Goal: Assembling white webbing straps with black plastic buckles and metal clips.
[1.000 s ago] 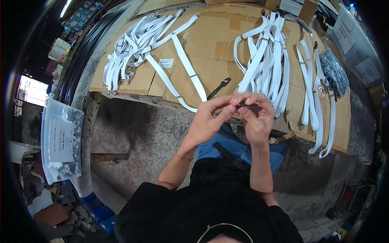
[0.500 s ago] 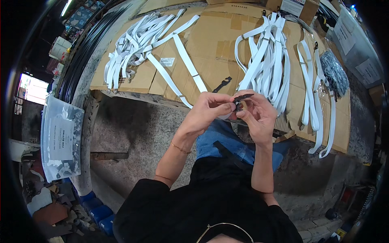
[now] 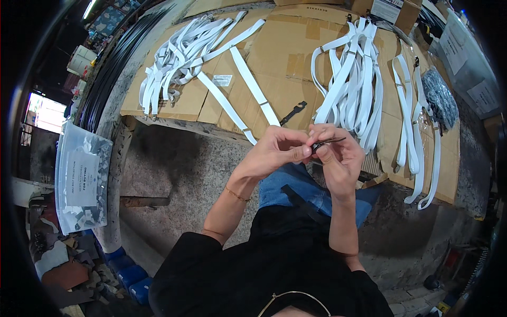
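My left hand [image 3: 280, 149] and my right hand [image 3: 340, 158] meet over the cardboard's front edge, both pinching a small black tab [image 3: 332, 140] between thumbs and fingertips. A dark fitting at the tab's inner end is mostly hidden by my fingers. Just beyond them, a similar black tab with a holed end [image 3: 293, 112] lies flat on the cardboard, next to the end of a white suspender strap [image 3: 253, 84]. A thick bundle of white suspenders [image 3: 354, 79] is spread beyond my right hand. Farther left lies a tangled heap of white suspenders [image 3: 179, 58] with metal clips.
Cardboard [image 3: 288, 39] covers the table. At its right are more white suspenders [image 3: 406, 116] and a clear bag of dark pieces [image 3: 440, 98]. A translucent bin [image 3: 467, 61] stands beyond. At the left sit a clear plastic tub [image 3: 82, 179] and long black strips [image 3: 113, 63].
The black tab has turned flatter between my fingers, and my right fingers have closed in around it. Both hands sit slightly lower in view. The suspenders lie as before.
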The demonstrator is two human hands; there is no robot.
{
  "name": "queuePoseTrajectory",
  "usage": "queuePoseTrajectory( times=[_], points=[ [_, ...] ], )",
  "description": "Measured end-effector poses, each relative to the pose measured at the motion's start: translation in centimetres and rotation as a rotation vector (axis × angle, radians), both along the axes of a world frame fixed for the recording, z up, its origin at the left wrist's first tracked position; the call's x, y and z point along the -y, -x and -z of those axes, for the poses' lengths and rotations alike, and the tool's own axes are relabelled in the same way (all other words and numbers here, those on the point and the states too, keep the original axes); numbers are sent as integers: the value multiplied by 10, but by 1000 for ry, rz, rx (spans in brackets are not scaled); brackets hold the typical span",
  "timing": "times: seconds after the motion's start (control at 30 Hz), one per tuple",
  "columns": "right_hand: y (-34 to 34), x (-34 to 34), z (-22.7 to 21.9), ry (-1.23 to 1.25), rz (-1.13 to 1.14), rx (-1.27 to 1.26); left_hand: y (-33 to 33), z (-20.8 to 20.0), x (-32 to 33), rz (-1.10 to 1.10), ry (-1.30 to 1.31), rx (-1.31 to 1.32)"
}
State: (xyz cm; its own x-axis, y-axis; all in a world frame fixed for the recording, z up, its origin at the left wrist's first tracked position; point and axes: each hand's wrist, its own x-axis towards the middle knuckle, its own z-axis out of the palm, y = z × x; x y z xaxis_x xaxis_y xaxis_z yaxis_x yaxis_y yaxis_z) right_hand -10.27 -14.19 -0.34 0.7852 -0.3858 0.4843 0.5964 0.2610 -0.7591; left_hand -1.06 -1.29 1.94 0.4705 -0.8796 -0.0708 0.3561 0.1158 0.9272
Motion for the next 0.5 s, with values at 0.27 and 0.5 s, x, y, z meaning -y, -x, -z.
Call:
queuePoseTrajectory(
  times=[0.27,0.5],
  points=[
    [-1,-6,-1,-47,-44,-7,6,-9,-1,-2,43,66],
    [-4,-15,2,-110,26,16,15,-14,-2,-154,-45,697]
  ],
)
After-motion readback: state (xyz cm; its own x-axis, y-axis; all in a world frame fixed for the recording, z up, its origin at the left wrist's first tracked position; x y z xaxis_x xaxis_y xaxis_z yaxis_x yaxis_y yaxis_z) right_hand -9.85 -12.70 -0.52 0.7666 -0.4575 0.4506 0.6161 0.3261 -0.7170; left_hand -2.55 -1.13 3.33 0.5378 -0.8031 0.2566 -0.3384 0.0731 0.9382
